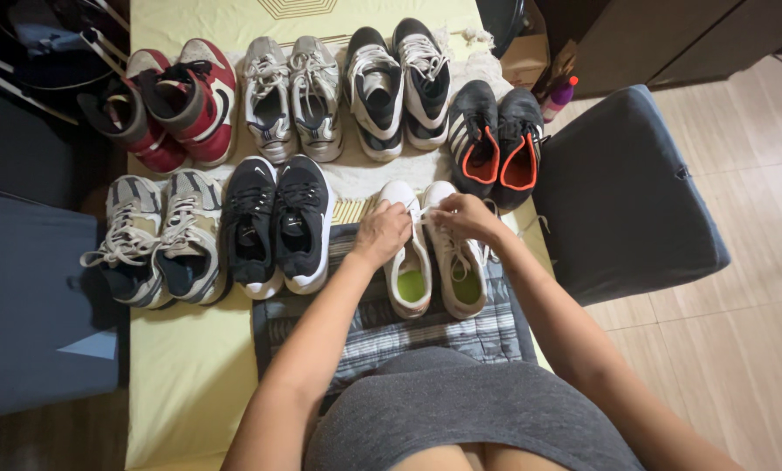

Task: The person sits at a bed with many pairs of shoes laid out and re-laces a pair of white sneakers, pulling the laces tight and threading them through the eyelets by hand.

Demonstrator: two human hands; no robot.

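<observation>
A pair of white sneakers with green insoles stands toes-away on a striped grey mat in front of me. My left hand grips the tongue area of the left white sneaker. My right hand pinches the laces at the top of the right white sneaker. Both hands sit side by side over the shoes' front halves, hiding most of the lacing.
Several other pairs lie on a pale yellow sheet: black sneakers, grey-patterned sneakers, red high-tops, grey pair, black-white pair, black-orange pair. A dark cushion lies right, a dark box left.
</observation>
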